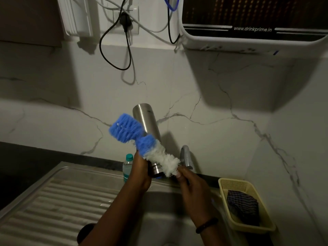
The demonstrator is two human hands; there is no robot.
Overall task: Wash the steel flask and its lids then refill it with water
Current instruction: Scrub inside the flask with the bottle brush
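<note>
Flask place: the steel flask (pixel 145 121) is held in the air at the middle of the frame, above the sink (pixel 170 226) and in front of the marble wall.
Flask axis: its long axis runs from upper left to lower right; the closed base points up toward the wall, the mouth end down toward the hands. The mouth itself is hidden behind bristles.
Left hand (pixel 141 172): its grip is wrapped round the flask's lower end, near the neck.
Right hand (pixel 190 182): fingers curled round what seems to be the handle of the bottle brush (pixel 142 139), just below the white bristles; the handle itself is hard to see.
Brush: blue sponge head upper left, white bristles lower right, lying across the front of the flask.
Handling, as a judgement: rigid smooth steel, likely slippery when wet or soapy, and probably light if empty. It will not crush, so a firm hold round the neck or mid-body suits it.
Nearby: tap (pixel 185 155), plastic bottle (pixel 127 166), yellow basket (pixel 230 183) at lower right.
</note>
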